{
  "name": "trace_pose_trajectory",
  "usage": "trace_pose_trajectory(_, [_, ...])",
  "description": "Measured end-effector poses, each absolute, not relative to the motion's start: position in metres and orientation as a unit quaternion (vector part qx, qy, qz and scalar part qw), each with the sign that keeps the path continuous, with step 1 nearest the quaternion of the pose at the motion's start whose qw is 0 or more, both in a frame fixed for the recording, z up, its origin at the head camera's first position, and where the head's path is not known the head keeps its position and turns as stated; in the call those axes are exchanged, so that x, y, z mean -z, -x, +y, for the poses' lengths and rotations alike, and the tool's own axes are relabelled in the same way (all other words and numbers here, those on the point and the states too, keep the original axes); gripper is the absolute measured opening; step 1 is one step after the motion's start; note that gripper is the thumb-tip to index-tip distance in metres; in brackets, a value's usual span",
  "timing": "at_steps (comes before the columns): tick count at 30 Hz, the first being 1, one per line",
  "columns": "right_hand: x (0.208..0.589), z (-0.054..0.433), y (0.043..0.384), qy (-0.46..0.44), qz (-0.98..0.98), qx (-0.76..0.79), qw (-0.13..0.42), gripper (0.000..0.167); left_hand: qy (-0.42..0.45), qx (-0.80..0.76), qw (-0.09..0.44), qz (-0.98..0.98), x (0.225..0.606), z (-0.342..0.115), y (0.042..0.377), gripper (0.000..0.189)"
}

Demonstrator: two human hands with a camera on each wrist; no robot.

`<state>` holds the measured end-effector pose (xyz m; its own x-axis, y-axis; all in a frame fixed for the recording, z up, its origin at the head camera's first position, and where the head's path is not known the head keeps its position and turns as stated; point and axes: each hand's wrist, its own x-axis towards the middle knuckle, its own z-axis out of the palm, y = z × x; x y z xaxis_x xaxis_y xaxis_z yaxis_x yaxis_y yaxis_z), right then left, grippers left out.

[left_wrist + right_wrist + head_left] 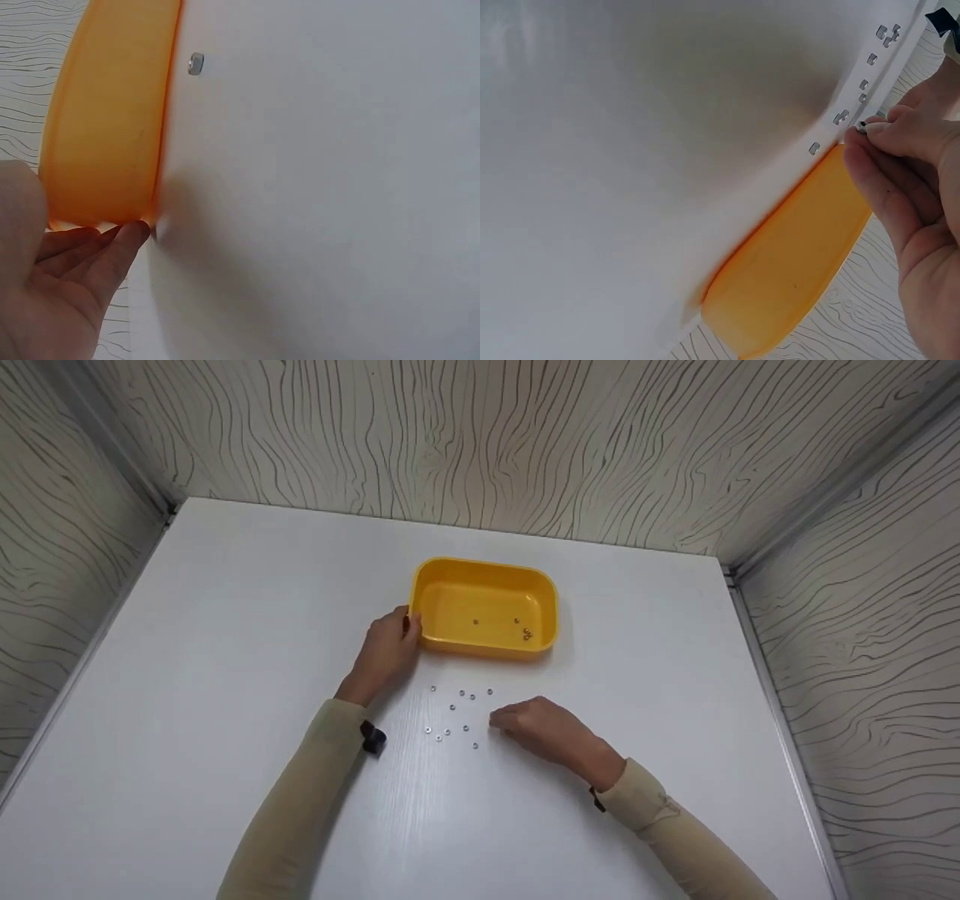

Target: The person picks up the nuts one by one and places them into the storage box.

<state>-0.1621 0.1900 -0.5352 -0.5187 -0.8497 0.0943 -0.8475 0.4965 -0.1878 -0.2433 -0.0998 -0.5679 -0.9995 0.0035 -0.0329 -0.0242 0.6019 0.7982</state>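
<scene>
My left hand (388,649) grips the left end of a yellow plastic bin (480,648); in the left wrist view its fingertips (133,232) lie against the bin's lower end. In the right wrist view, my right hand (922,172) pinches a small metal nut (861,127) between thumb and fingertips. From the head view, this hand is low over the white table, just right of several scattered nuts (466,728), and the pinched nut is hidden there. Several more nuts (526,633) lie inside the bin, mostly toward its right front corner.
The white table (225,660) runs back to a panel (450,442) with a wood-grain line pattern. Similar panels stand at left and right, with metal rails along the table's sides. A single nut (196,64) lies close beside the bin in the left wrist view.
</scene>
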Motion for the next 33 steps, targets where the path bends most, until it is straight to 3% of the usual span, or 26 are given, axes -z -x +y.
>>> trace_pose_trajectory(9, [0.525,0.202,0.174,0.434,0.875,0.205,0.054,0.030,0.010,-0.448,0.026,0.894,0.567,-0.100,0.242,0.048])
trace_pose_trajectory(22, [0.501,0.216,0.193,0.366,0.877,0.308,0.034,0.032,0.008,-0.456,0.023,0.890,0.569,-0.101,0.241,0.046])
trace_pose_trajectory(33, [0.492,0.223,0.211,0.277,0.876,0.395,-0.001,0.022,0.013,-0.456,0.026,0.889,0.567,-0.101,0.242,0.043])
